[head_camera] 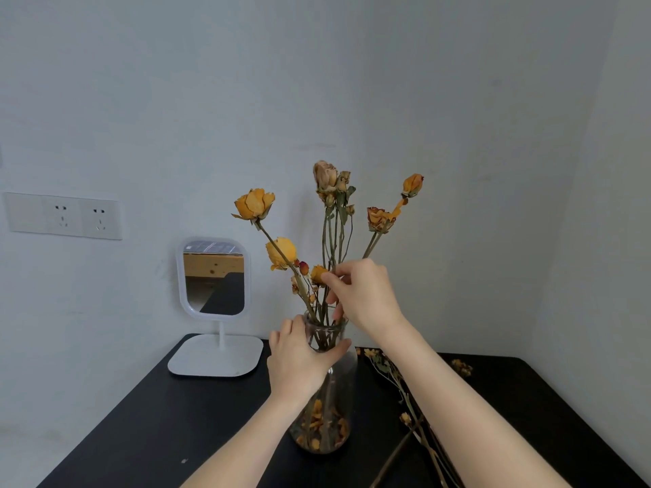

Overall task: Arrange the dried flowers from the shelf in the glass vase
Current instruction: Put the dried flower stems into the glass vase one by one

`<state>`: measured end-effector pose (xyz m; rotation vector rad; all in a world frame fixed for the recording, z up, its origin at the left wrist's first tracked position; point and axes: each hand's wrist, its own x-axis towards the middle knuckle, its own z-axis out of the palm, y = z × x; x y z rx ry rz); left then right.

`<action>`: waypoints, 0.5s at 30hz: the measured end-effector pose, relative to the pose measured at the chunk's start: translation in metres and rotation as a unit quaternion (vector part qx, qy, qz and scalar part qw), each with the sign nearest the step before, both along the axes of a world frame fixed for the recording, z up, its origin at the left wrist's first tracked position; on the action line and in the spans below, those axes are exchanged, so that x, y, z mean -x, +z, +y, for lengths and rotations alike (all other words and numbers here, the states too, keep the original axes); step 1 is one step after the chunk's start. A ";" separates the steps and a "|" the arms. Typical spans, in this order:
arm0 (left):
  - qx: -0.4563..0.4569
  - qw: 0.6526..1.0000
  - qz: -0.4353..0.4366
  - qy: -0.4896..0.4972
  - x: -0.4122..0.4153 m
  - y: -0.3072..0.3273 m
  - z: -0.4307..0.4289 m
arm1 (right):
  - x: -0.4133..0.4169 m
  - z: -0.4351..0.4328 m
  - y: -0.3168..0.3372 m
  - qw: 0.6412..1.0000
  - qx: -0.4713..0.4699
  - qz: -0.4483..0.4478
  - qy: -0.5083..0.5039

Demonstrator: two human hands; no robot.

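Loose stems (415, 410) lie on the tabletop (176, 417), at 5 o'clock from the glass vase (326, 417). The left hand (299, 361) wraps its grip round the vase neck. The right hand (363, 297) pinches stems of the dried flowers (255, 204) above. A hard tug could snap them or tip the vase.

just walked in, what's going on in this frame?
A person is arranging dried yellow-orange roses in a clear glass vase on a black table. The left hand grips the vase's neck; the right hand pinches stems just above the rim. Several roses already stand in the vase, and loose dried stems lie on the table to its right. A white stand mirror sits to the left.
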<state>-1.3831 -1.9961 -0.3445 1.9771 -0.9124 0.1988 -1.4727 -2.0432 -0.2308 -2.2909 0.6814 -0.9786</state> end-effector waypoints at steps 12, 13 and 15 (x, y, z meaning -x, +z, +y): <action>-0.015 0.999 0.020 -0.024 0.000 0.006 0.005 | 0.013 0.003 -0.005 1.000 -0.002 -0.023 0.021; -0.014 0.999 0.027 -0.024 0.001 0.007 0.006 | 0.017 0.004 -0.004 0.999 -0.003 -0.030 0.021; -0.001 0.998 0.049 -0.028 0.005 0.007 0.009 | 0.025 0.004 -0.004 0.999 -0.005 -0.044 0.018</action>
